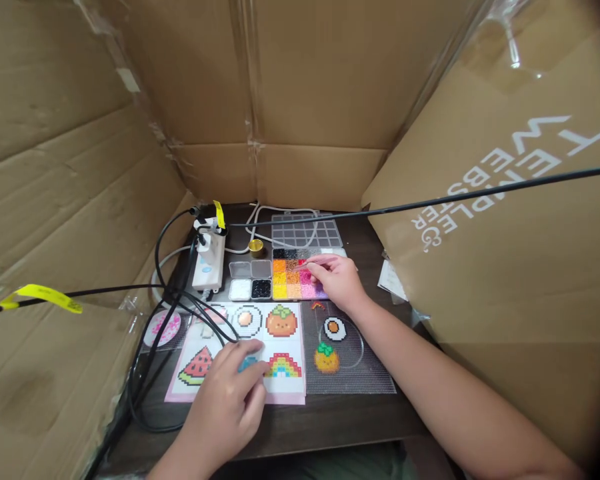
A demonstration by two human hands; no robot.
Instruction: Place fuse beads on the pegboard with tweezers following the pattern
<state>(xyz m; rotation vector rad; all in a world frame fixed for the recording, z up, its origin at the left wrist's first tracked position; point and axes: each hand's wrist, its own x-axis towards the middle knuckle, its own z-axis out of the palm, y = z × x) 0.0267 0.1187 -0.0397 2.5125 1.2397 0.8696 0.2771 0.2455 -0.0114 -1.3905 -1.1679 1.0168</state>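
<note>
My right hand (337, 279) grips tweezers (310, 263), their tips over the orange and brown compartments of the bead box (280, 288). Whether a bead sits between the tips is too small to tell. My left hand (233, 383), empty with fingers apart, rests on the printed pattern sheet (217, 388) and partly covers a blue picture. On the clear pegboard (365, 380) right of the sheet are a bead egg (335, 329), a bead persimmon (327, 360) and a short curve of red and orange beads (318, 305).
Small boxes of white beads (240, 289) and black beads (261, 289) stand behind the sheet, near a gold tin (256, 248). Black cables (161, 333) loop over the sheet's left side from a power strip (209, 263). A pink bead dish (165, 329) lies left. Cardboard walls (320, 167) enclose the table.
</note>
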